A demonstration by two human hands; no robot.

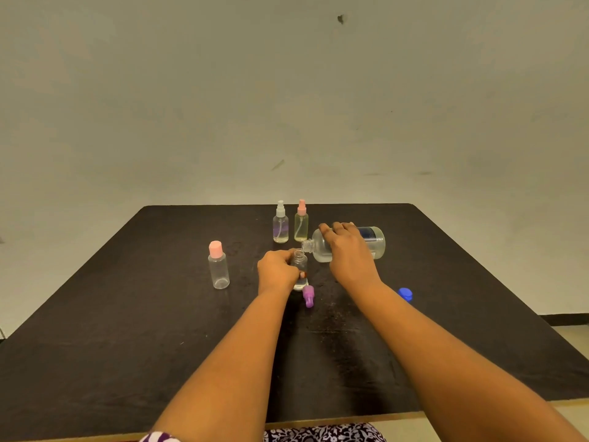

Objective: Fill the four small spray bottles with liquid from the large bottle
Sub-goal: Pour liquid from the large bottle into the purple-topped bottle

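Note:
My right hand (345, 247) grips the large clear bottle (376, 242), tipped on its side with its open neck just above the mouth of a small open bottle (299, 261). My left hand (277, 271) holds that small bottle upright on the table. Its purple spray top (308, 296) lies on the table just in front of it. Two capped spray bottles stand behind, one with a white top (280, 223) and one with a pink top (301, 221); both hold pale liquid. A clear bottle with a pink cap (218, 265) stands to the left and looks empty.
The blue cap (405, 294) lies on the black table (127, 346) to the right of my right forearm. A plain wall rises behind the table's far edge. Patterned fabric shows below the near edge.

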